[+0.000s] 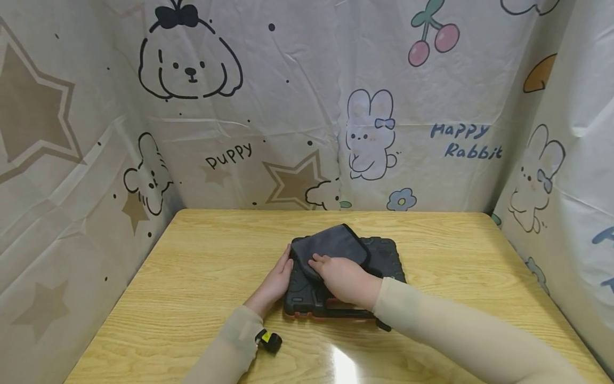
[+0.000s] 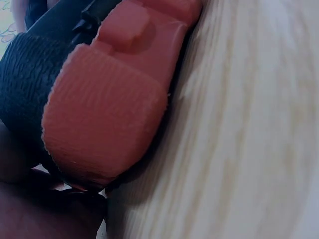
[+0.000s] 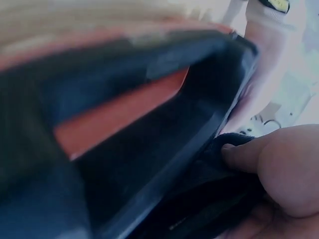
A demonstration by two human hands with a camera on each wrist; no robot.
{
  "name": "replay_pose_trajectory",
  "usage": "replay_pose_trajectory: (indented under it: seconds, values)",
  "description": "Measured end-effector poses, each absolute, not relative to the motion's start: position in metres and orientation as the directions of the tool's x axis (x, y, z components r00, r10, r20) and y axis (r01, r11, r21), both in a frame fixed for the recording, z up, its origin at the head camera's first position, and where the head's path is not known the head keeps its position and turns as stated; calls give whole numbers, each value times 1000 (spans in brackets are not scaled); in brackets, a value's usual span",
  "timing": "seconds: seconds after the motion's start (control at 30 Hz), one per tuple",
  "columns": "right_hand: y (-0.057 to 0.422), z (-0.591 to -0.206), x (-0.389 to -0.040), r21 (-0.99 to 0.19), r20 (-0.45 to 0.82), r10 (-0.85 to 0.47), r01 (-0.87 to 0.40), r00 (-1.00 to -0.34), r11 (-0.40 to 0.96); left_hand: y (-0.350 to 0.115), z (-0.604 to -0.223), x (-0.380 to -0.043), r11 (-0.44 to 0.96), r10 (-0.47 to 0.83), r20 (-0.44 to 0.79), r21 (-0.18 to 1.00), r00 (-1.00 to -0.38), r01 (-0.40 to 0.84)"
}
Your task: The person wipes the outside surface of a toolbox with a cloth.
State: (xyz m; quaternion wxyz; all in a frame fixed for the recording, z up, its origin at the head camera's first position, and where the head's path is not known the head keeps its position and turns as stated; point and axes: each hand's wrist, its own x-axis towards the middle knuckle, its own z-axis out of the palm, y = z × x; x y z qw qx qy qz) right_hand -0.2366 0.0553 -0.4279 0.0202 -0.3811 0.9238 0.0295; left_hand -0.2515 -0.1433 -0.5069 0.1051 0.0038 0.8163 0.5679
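A black plastic tool case (image 1: pixel 299 298) with an orange-red base (image 2: pixel 104 114) lies flat on the table, its carry handle (image 3: pixel 164 199) facing me. At the case's left side, my left hand (image 1: pixel 276 280) holds the edge, its fingertips partly hidden. A dark grey fabric pouch (image 1: pixel 331 242) lies tilted across the top of the case, covering much of its upper left. My right hand (image 1: pixel 347 280) reaches over the case and grips the pouch's near edge. Its thumb (image 3: pixel 244 153) presses on the pouch in the right wrist view, with the other fingers below.
Light wood-grain table (image 1: pixel 201 256) surrounds the case. A cartoon-printed cloth (image 1: pixel 288 106) hangs behind and at both sides. A small black device with a yellow mark (image 1: pixel 271 341) is worn at the left wrist.
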Motion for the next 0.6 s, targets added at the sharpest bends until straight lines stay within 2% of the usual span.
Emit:
replay_pose_trajectory:
  seconds: [0.27,0.6]
  values:
    - [51,-426,-260,5,-78,-642,-645,-762,764,-143,-505,-250,348,109,-173,929,-979,-126]
    - [51,-423,-269,-70,-112,-611,-608,-783,791,-143,-505,-250,322,121,-170,939,-978,-124]
